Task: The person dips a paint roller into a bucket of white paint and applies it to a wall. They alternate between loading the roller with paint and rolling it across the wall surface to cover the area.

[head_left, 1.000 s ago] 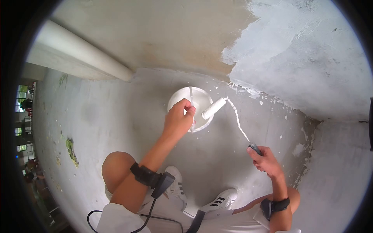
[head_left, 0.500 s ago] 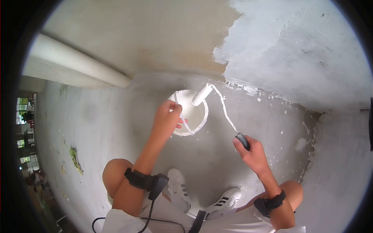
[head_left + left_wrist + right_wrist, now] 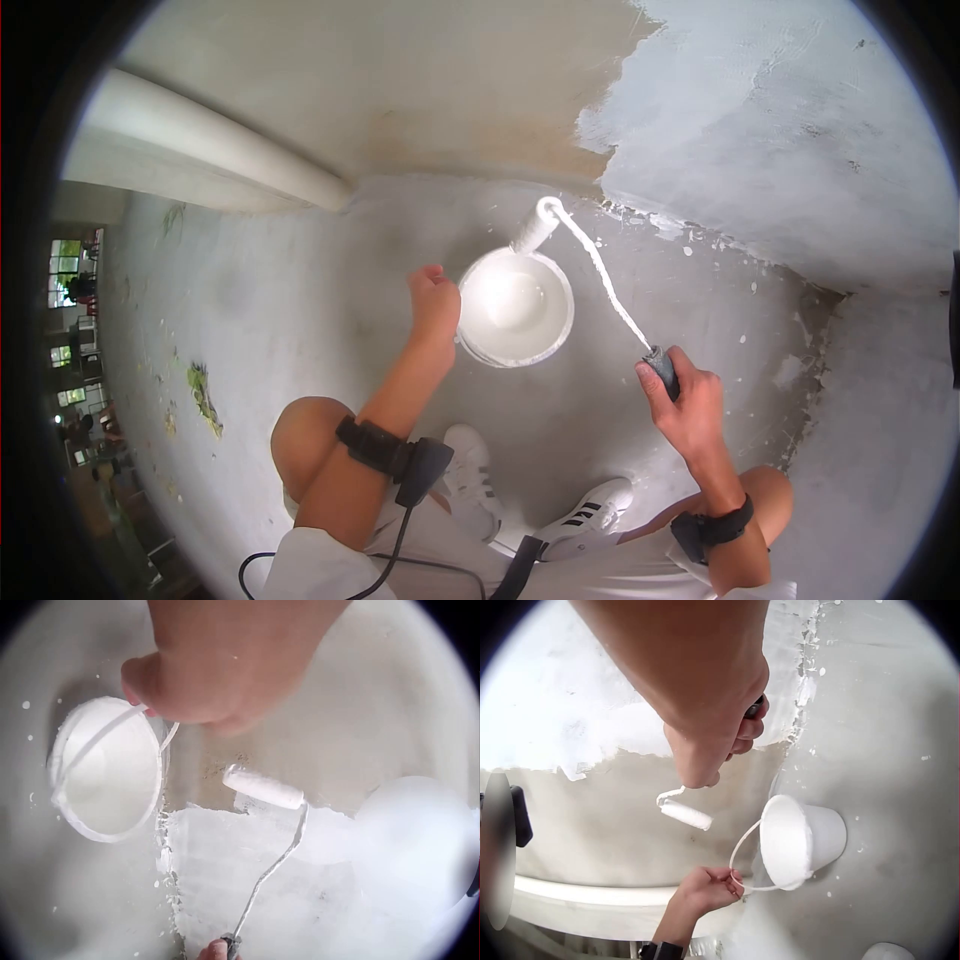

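My left hand [image 3: 435, 315] is beside the left rim of a white bucket [image 3: 829, 834]. Its fingers hold the bucket's thin white handle [image 3: 742, 841], which swings out to that side. White paint [image 3: 515, 300] lies inside the bucket. In my right hand [image 3: 690, 410] I grip the dark handle [image 3: 662, 372] of a paint roller. A paint-coated wire frame [image 3: 600, 265] leads from it to the white roller sleeve [image 3: 537, 225], which overlaps the bucket's far rim in the head view. The left wrist view shows the sleeve apart from the bucket.
Ahead rises a wall, bare grey-brown [image 3: 450, 100] on the left and painted white [image 3: 740, 130] on the right. A pale pipe [image 3: 220, 135] runs along its left part. Paint drops spot the floor near the wall's foot. Two striped shoes [image 3: 590, 510] stand close behind the bucket.
My left hand has shifted from over the bucket's opening to its left side, taking the handle along. The roller sleeve has moved from the right rim to the far rim.
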The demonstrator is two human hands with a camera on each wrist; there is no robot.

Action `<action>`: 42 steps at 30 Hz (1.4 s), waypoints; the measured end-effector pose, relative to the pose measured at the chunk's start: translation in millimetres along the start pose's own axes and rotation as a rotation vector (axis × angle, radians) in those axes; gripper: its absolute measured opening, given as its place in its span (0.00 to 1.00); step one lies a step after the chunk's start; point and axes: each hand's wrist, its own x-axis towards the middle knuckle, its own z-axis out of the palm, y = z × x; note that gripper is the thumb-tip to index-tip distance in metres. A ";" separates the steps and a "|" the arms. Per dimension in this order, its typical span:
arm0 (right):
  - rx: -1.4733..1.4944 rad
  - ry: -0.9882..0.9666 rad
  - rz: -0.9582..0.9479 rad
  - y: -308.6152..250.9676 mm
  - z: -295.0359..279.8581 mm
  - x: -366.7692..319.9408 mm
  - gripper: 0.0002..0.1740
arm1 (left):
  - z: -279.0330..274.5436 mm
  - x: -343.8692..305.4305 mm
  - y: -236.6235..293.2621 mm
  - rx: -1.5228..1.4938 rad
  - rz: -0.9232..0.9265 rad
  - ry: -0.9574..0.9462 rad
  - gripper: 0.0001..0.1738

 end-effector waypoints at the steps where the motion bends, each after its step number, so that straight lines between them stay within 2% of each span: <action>1: -0.040 -0.004 -0.011 0.4 1.8 -1.7 0.22 | -2.4 3.8 -2.9 -0.034 -0.022 0.014 0.26; 4: -0.191 -0.077 -0.051 6.6 12.8 -7.3 0.22 | -6.9 9.2 -11.0 -0.116 -0.075 0.029 0.26; 10: -0.164 -0.048 -0.107 -1.3 16.5 -14.8 0.20 | 2.4 -0.3 -1.7 -0.239 -0.022 0.020 0.26; 15: -0.090 -0.049 -0.014 -4.0 9.8 -16.9 0.20 | 2.7 -7.6 10.3 -0.274 -0.020 0.077 0.27; 19: -0.113 -0.132 0.022 7.5 22.4 -17.9 0.20 | 3.0 -5.6 17.0 -0.338 -0.013 0.024 0.28; 20: -0.035 -0.170 0.061 14.8 27.9 -18.7 0.24 | 2.6 -5.0 18.4 -0.360 -0.014 0.007 0.28; 23: 0.597 -0.497 0.507 18.3 23.7 -13.2 0.26 | 5.1 -8.0 28.8 -0.434 -0.064 -0.026 0.27; 26: 0.909 -0.731 0.747 16.7 7.4 -5.1 0.27 | 5.8 -0.6 27.2 -0.504 -0.097 -0.048 0.27; 29: 1.113 -0.848 0.807 16.6 -0.5 -2.7 0.26 | 5.3 2.5 29.7 -0.493 -0.075 -0.003 0.27; 32: 1.140 -0.824 0.766 12.0 -3.2 -1.6 0.27 | 3.9 4.9 33.6 -0.462 -0.057 0.030 0.27; 38: 1.432 -0.587 0.738 0.9 1.2 13.4 0.24 | 9.9 -10.3 47.2 -0.440 -0.063 0.081 0.27; 42: 1.479 -0.436 0.632 -18.6 -7.5 31.0 0.21 | 12.2 -12.2 50.2 -0.439 -0.015 0.080 0.28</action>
